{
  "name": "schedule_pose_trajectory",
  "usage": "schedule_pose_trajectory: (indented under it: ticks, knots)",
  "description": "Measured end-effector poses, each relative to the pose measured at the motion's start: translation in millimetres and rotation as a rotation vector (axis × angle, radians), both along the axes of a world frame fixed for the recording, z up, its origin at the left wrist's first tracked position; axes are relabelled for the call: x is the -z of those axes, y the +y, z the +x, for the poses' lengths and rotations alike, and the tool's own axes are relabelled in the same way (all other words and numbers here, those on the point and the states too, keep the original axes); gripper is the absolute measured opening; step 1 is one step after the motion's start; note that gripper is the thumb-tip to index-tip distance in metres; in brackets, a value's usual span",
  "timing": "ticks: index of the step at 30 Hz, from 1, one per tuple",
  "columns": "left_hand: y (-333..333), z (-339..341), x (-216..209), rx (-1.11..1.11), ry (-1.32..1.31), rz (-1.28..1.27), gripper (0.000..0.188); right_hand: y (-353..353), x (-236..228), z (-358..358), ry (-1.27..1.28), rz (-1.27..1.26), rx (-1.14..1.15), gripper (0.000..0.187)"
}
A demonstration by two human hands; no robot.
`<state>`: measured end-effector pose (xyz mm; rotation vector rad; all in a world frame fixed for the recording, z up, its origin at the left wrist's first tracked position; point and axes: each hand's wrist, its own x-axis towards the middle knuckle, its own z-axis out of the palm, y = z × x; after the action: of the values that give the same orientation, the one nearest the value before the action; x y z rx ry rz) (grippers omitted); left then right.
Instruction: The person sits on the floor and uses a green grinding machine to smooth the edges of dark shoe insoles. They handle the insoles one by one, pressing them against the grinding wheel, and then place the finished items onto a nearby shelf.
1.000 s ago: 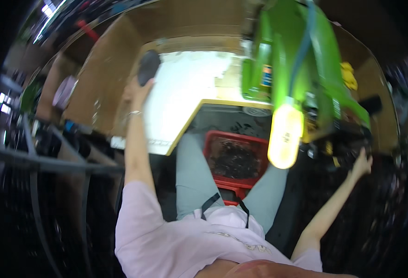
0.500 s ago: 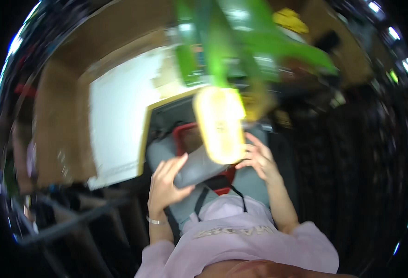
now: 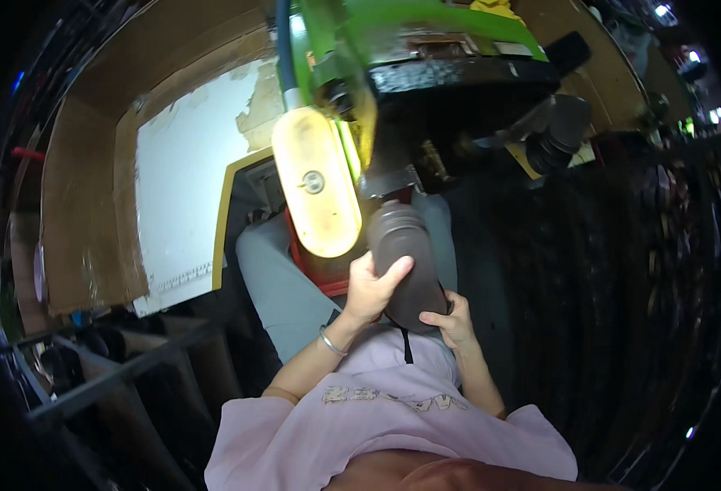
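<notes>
A dark brown shoe sole (image 3: 407,245) is held in front of my lap, its ridged end pointing away from me. My left hand (image 3: 370,288) grips its left side, thumb laid across the flat face. At the near end, my right hand (image 3: 452,321) pinches the edge with the thumb on top. The far end of the sole lies just below the dark metal arm (image 3: 390,168) of a green machine (image 3: 458,29); whether they touch I cannot tell. Fingers beneath the sole are hidden.
A bright yellow lamp (image 3: 319,184) hangs close to the left of the sole. To the left are a white board (image 3: 193,184) and cardboard walls (image 3: 86,204). More dark soles (image 3: 558,135) sit at the right of the machine. A red-edged container (image 3: 333,289) shows between my knees.
The sole has swung from slanting across my lap to pointing at the machine. My right hand has closed on its near end. The view has shifted, and the lamp appears further left.
</notes>
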<state>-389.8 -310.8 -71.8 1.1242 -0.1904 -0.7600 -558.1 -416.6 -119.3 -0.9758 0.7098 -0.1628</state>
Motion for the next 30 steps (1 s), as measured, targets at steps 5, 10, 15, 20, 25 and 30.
schedule_pose_trajectory:
  ticks: [5,10,15,20,25,30]
  knots:
    - [-24.1,41.2,-48.1,-0.03,-0.39,0.217,0.026,20.9,-7.6,38.4,-0.06,-0.024,-0.111,0.031]
    - [-14.2,45.6,-47.8,-0.068,-0.435,0.145,0.02,14.8,-11.3,38.7,-0.107,-0.068,-0.232,0.04]
    - [-9.7,31.4,-30.8,-0.143,-0.216,-0.029,0.025,-21.2,-19.4,3.2,-0.085,-0.134,-0.008,0.045]
    - [-17.1,30.1,-37.8,-0.117,-0.123,-0.13,0.031,-94.0,-48.8,11.7,-0.266,-0.347,0.238,0.033]
    - [-20.9,36.9,-42.7,-0.109,-0.22,-0.11,0.034,-144.1,-94.7,75.4,-0.386,-0.478,0.376,0.032]
    - [0.1,59.1,-31.9,-0.193,-0.322,0.007,0.024,-155.2,-103.2,131.1,-0.465,-0.414,0.204,0.03]
